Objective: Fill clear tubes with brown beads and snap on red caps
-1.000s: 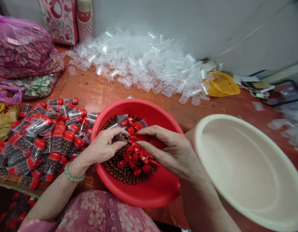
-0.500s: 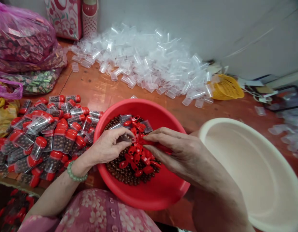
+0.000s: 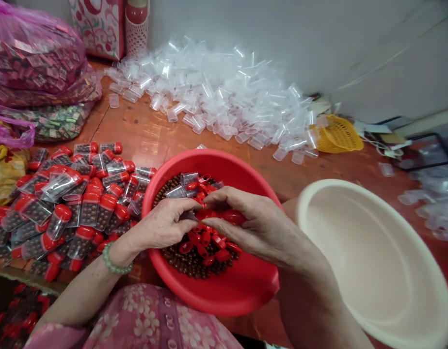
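Over a red basin (image 3: 258, 177), my two hands meet at the fingertips. My left hand (image 3: 166, 220), with a green bead bracelet at the wrist, is closed on a small clear plastic container (image 3: 188, 215), mostly hidden by the fingers. Curled from the right, my right hand (image 3: 264, 228) holds red plastic caps (image 3: 233, 215), its thumb and fingers reaching to the container's mouth. Beneath them in the basin lie brown beads (image 3: 187, 264), several loose red caps (image 3: 205, 237) and a few clear containers (image 3: 176, 192).
Filled, red-capped containers (image 3: 78, 203) are heaped to the left. Along the wall lies a pile of clear containers (image 3: 224, 92). A cream basin (image 3: 373, 252) stands at right, a yellow basket (image 3: 342, 135) behind it. Pink plastic bags (image 3: 35, 58) sit at the far left.
My right hand has moved left and closer to my left hand, bringing the red caps up to the container. My left hand has barely shifted.
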A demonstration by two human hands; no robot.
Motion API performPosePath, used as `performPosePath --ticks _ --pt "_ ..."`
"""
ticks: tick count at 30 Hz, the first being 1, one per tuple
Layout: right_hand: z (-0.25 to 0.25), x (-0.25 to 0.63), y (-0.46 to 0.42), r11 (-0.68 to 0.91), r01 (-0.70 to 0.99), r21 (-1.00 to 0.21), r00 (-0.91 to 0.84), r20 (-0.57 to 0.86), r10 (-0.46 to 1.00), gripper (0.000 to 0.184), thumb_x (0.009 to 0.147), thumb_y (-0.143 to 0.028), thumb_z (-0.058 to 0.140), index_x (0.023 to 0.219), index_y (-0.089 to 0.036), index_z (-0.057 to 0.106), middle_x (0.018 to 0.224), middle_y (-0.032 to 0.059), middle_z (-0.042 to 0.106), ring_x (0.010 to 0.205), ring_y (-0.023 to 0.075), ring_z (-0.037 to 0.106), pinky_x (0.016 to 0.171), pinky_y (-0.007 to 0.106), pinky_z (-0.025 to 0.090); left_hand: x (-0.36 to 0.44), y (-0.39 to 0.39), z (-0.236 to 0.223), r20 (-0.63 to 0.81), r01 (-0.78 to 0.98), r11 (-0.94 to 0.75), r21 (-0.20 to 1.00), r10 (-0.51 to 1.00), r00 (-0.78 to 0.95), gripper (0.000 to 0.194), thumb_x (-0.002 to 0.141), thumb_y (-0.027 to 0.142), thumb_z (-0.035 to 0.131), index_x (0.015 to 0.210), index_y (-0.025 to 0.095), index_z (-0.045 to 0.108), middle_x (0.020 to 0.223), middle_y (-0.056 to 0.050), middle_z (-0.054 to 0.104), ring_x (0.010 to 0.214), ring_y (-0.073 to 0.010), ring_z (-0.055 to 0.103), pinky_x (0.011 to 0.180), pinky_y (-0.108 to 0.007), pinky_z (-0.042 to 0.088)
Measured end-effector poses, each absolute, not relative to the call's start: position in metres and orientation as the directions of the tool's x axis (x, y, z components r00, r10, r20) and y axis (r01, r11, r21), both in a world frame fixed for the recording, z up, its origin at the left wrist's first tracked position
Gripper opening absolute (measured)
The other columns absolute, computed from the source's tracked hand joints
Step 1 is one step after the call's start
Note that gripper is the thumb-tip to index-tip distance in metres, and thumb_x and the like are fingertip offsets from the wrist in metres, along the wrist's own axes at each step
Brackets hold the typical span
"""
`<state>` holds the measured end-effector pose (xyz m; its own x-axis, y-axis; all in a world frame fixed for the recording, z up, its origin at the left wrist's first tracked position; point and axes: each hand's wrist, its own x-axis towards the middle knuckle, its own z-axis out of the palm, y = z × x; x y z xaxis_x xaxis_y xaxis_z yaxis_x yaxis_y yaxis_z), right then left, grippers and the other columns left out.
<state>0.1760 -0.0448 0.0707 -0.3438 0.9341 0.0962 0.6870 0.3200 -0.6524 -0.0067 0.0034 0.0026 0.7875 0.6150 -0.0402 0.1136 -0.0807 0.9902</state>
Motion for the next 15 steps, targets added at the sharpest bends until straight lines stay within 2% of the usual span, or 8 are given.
performPosePath --ticks 5,11,13,15 --pt "0.058 0.159 -0.042 0.336 0.708 -0.622 -0.321 0.14 0.937 0.014 0.085 -0.02 0.06 0.096 -0.021 0.051 0.085 0.0029 0.065 0.072 0.0148 0.062 0.064 0.026 0.05 -0.007 0.004 0.003 -0.052 0.076 -0.021 0.997 0.559 0.827 0.013 0.082 0.015 0.056 0.089 0.015 0.067 0.084 -0.003 0.067 0.089 -0.0207 0.061 0.085 -0.032 0.05" --pt "0.033 0.143 -0.045 0.375 0.746 -0.551 -0.216 0.333 0.918 0.014 0.087 -0.027 0.059 0.095 -0.022 0.049 0.082 0.0029 0.058 0.074 0.0172 0.057 0.068 0.03 0.05 -0.008 0.005 -0.002 0.048 -0.054 -0.005 0.999 0.566 0.823 0.024 0.074 0.004 0.048 0.087 0.016 0.064 0.09 -0.002 0.067 0.092 -0.0194 0.061 0.091 -0.034 0.047" --pt "0.027 0.142 -0.048 0.342 0.727 -0.596 -0.153 0.345 0.926 0.013 0.087 -0.025 0.058 0.096 -0.022 0.05 0.082 0.0017 0.058 0.072 0.0157 0.057 0.067 0.028 0.05 -0.007 0.005 -0.002 0.02 -0.04 0.023 0.999 0.568 0.823 0.017 0.077 0.008 0.049 0.085 0.014 0.063 0.085 -0.002 0.065 0.085 -0.0177 0.06 0.083 -0.032 0.048" --pt "0.022 0.145 -0.05 0.246 0.663 -0.707 -0.005 0.325 0.946 0.016 0.085 -0.026 0.062 0.096 -0.023 0.051 0.084 0.0011 0.059 0.074 0.0149 0.059 0.068 0.028 0.051 -0.006 0.005 0.0 -0.047 -0.009 0.094 0.996 0.576 0.816 0.009 0.082 0.015 0.053 0.085 0.014 0.061 0.079 -0.002 0.062 0.077 -0.0151 0.057 0.075 -0.029 0.047"
